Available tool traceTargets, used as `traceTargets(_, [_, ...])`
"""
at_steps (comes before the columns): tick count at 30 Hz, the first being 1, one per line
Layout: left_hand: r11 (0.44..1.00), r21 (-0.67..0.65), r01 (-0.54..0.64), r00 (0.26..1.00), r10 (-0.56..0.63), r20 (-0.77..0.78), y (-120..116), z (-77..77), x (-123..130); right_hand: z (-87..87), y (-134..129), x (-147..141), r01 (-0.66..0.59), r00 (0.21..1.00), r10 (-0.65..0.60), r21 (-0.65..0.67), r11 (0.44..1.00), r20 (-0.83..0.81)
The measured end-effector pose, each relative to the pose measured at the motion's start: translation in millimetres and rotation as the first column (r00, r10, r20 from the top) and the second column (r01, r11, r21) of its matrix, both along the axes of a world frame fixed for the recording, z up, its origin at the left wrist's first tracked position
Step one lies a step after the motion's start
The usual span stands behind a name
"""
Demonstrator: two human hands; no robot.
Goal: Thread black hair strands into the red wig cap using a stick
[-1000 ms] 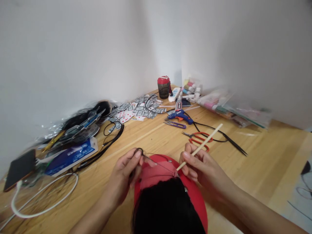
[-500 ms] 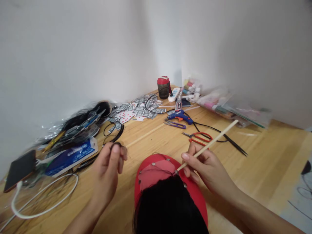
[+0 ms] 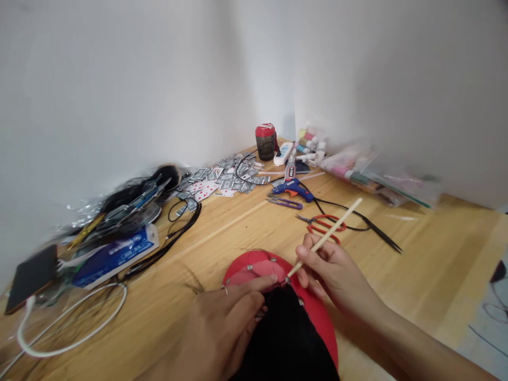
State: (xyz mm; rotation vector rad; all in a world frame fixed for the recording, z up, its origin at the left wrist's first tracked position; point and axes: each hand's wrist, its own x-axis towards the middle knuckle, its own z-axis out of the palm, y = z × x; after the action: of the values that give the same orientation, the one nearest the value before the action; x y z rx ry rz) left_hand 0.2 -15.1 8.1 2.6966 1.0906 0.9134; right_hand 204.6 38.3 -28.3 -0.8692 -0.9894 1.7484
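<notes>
R hand [image 3: 333, 272] pinching stick [image 3: 337, 227], L hand [image 3: 222, 317] down on red form [image 3: 323, 328]

On my feed the form sits at 6 o'clock on the counter [image 3: 238, 222]. Its far side has a pink patch [image 3: 262, 267] w/ small metal pins [image 3: 250, 268]; black hair [image 3: 289, 338] covers the near side.

R hand's at approx 2 o'clock of the form, fingers closed round the pale stick, which tilts up toward 1; its lower tip is at the patch's R edge, by the hair.

L hand comes in from 8, index finger out over the patch toward the stick tip, other fingers curled by the hair; can't tell if it's got hold of any.

Around the form: orange-handled scissors [image 3: 335, 219] at 1, blue glue gun [image 3: 294, 189] at 12, cards [image 3: 204, 188] at 11, blue box [image 3: 119, 254] between 9 & 10.
</notes>
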Motion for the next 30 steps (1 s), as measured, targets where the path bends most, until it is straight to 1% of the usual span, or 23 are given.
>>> traceTargets(5, [1.0, -0.024, 0.006, 1.0, -0.006, 0.027, 0, -1.0, 0, -0.9, 2, 1, -0.02, 0.998, 0.019, 0.009, 1.0, 0.057])
traceTargets(9, [1.0, -0.025, -0.004, 1.0, 0.004, 0.023, -1, -1.2, 1, 0.0, 3, 1, -0.052, 0.997, 0.051, 0.03, 0.998, 0.053])
traceTargets(11, [0.999, -0.037, 0.0, 1.0, 0.0, 0.019, -1, -1.2, 1, 0.1, 4, 1, -0.05, 0.997, 0.048, 0.021, 0.999, 0.056])
traceTargets(14, [0.999, -0.053, 0.007, 1.0, -0.006, 0.022, -1, -1.2, 1, 0.4, 3, 1, -0.001, 0.999, 0.0, 0.004, 1.0, 0.049])
traceTargets(17, [0.998, -0.058, 0.023, 0.999, -0.021, 0.032, 0, -1.1, 1, 2.1, 2, 2, 0.093, 0.996, -0.093, 0.014, 0.996, 0.01])
traceTargets(19, [0.999, -0.051, 0.015, 1.0, -0.014, 0.027, 0, -0.7, 1, 3.8, 2, 6, 0.14, 0.99, -0.139, 0.048, 0.989, -0.021])
traceTargets(20, [0.999, -0.046, 0.005, 1.0, -0.004, 0.025, 0, -0.4, 2, 4.7, 2, 8, 0.154, 0.988, -0.153, 0.085, 0.984, -0.024])
traceTargets(21, [0.999, -0.042, -0.006, 1.0, 0.007, 0.025, 0, -0.1, 2, 5.5, 2, 11, 0.163, 0.986, -0.164, 0.147, 0.976, -0.008])
traceTargets(22, [0.999, -0.037, -0.015, 0.999, 0.016, 0.028, -1, 0.2, 3, 6.3, 3, 13, 0.161, 0.984, -0.174, 0.236, 0.958, 0.034])
traceTargets(23, [0.999, -0.033, -0.019, 0.999, 0.02, 0.03, -1, 0.5, 3, 7.0, 3, 16, 0.145, 0.977, -0.188, 0.343, 0.928, 0.097])
traceTargets(25, [0.999, -0.032, -0.014, 1.0, 0.015, 0.026, -2, 0.7, 4, 8.6, 3, 20, 0.062, 0.945, -0.226, 0.546, 0.836, 0.238])
traceTargets(26, [0.999, -0.033, -0.008, 1.0, 0.009, 0.023, -2, 0.5, 4, 9.4, 3, 22, 0.001, 0.926, -0.232, 0.611, 0.791, 0.298])
traceTargets(27, [0.999, -0.031, -0.006, 1.0, 0.007, 0.021, -2, 0.1, 3, 10.2, 3, 22, -0.052, 0.912, -0.228, 0.648, 0.76, 0.341])
traceTargets(28, [1.0, -0.027, -0.007, 1.0, 0.007, 0.018, -2, -0.5, 3, 11.0, 3, 22, -0.097, 0.902, -0.214, 0.661, 0.744, 0.374])
traceTargets(30, [1.0, -0.023, -0.012, 1.0, 0.012, 0.011, -2, -2.2, 2, 12.4, 4, 20, -0.17, 0.888, -0.172, 0.651, 0.74, 0.427])
